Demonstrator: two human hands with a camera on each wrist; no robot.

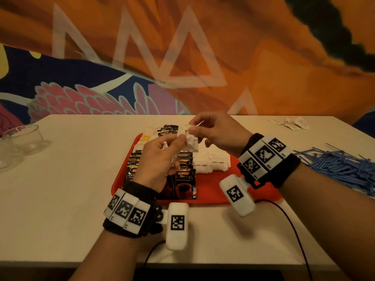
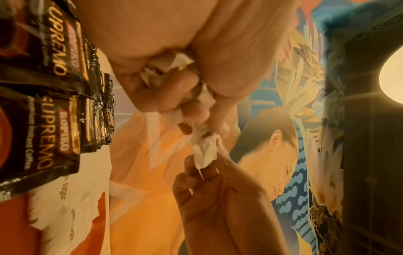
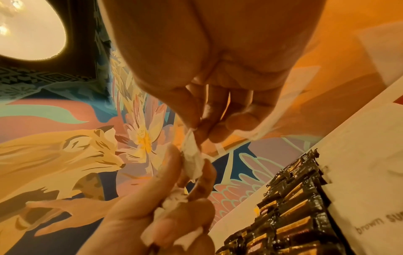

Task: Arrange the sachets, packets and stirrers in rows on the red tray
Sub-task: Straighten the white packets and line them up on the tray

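Note:
Both hands are raised over the red tray (image 1: 211, 189). My left hand (image 1: 178, 141) grips a crumpled bunch of white sachets (image 2: 165, 69) in its curled fingers. My right hand (image 1: 194, 126) pinches the top of one white sachet (image 1: 190, 139) that sticks out of that bunch, also seen between both hands in the left wrist view (image 2: 205, 150) and the right wrist view (image 3: 191, 158). On the tray lie overlapping rows of black coffee packets (image 1: 183, 183) and, to their right, white brown sugar sachets (image 1: 211, 163). More packets lie at the tray's far end.
A loose heap of blue stirrers (image 1: 343, 167) lies on the table right of the tray. Several white sachets (image 1: 290, 122) sit at the far right corner. Clear glass bowls (image 1: 24, 136) stand at the left edge. A black cable (image 1: 294, 230) runs near the front edge.

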